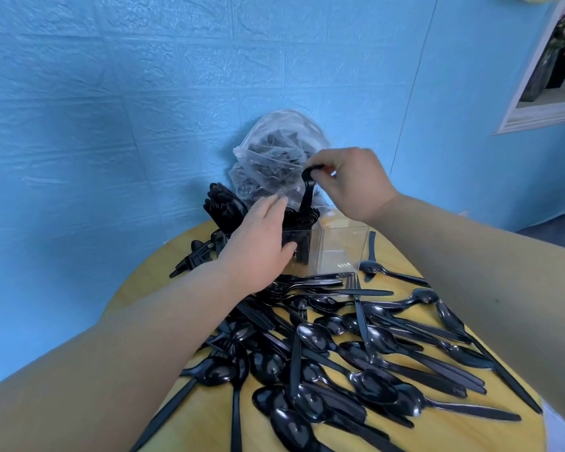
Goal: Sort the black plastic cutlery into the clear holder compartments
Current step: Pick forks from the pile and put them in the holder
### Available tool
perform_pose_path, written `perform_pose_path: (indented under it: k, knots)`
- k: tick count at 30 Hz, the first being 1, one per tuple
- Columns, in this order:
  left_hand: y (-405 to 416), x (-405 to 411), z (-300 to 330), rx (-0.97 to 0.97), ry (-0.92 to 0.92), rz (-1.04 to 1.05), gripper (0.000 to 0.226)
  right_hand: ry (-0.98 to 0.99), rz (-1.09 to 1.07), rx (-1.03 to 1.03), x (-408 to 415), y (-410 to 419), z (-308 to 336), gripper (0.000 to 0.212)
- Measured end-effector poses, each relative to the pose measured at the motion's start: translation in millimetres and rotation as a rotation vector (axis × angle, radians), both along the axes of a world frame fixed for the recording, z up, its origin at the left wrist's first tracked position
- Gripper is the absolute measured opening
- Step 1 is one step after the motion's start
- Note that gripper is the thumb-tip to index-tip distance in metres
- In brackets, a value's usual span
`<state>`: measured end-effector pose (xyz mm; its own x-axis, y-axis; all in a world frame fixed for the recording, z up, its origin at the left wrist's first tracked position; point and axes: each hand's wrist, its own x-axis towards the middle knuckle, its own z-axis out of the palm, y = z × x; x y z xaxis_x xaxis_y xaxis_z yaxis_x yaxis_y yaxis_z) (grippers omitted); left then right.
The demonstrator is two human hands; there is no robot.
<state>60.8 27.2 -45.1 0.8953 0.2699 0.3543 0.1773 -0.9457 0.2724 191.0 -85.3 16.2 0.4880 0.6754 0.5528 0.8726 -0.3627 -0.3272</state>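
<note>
I see my right hand point(349, 181) in the middle of the frame, its fingers pinched on the bowl end of one black spoon point(308, 187), which hangs with the handle down into the middle compartment of the clear holder point(336, 249). My left hand point(258, 243) lies flat against the front wall of the holder with the fingers spread, not closed around anything, and it hides part of the left compartment from me. I count three compartments: the left one full of black pieces point(222, 203), the middle one with many handles, the right one with nothing that I can see inside. Behind the holder, against the blue wall point(111, 109), stands one clear plastic bag point(274, 151) with more black cutlery. The loose pile of cutlery point(356, 353) covers the lower half of the yellow table point(150, 282); the pieces overlap too much for me to count. A small group point(196, 252) lies left of the holder.
</note>
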Motion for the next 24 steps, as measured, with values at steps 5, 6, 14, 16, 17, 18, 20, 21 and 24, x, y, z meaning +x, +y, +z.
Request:
perform_pose_path:
  k: [5,6,14,16,17,18,20,21,24]
  knots:
    - [4.7,5.0,-5.2,0.044,-0.02,-0.04,0.069,0.164,0.061,-0.227,1.2,2.1,-17.2,0.031]
    - [5.8,5.2,-6.4,0.057,-0.03,-0.05,0.068,0.225,0.075,-0.277,1.1,1.3,-20.0,0.035]
    - [8.6,3.1,-16.3,0.133,-0.099,-0.074,0.069,0.16,0.121,-0.48,-3.3,-5.7,-40.3,0.075]
    - [8.2,0.7,-16.7,0.141,-0.101,-0.08,0.069,0.145,0.12,-0.46,-1.9,-6.0,-44.6,0.081]
    - [7.8,-0.8,-16.5,0.147,-0.105,-0.082,0.068,0.152,0.118,-0.444,-1.9,-7.1,-45.4,0.082]
    - [7.2,-2.5,-16.0,0.151,-0.111,-0.085,0.068,0.158,0.11,-0.429,-3.2,-9.1,-45.0,0.082]
    - [5.2,-7.4,-14.0,0.159,-0.125,-0.09,0.067,0.143,0.099,-0.387,-8.5,-15.8,-41.9,0.079]
    - [4.2,-10.6,-13.0,0.17,-0.136,-0.098,0.065,0.126,0.098,-0.355,-12.8,-20.4,-39.4,0.077]
    - [-0.3,-23.1,-15.5,0.197,-0.183,-0.144,0.054,0.101,0.084,-0.236,-26.3,-39.9,-34.3,0.069]
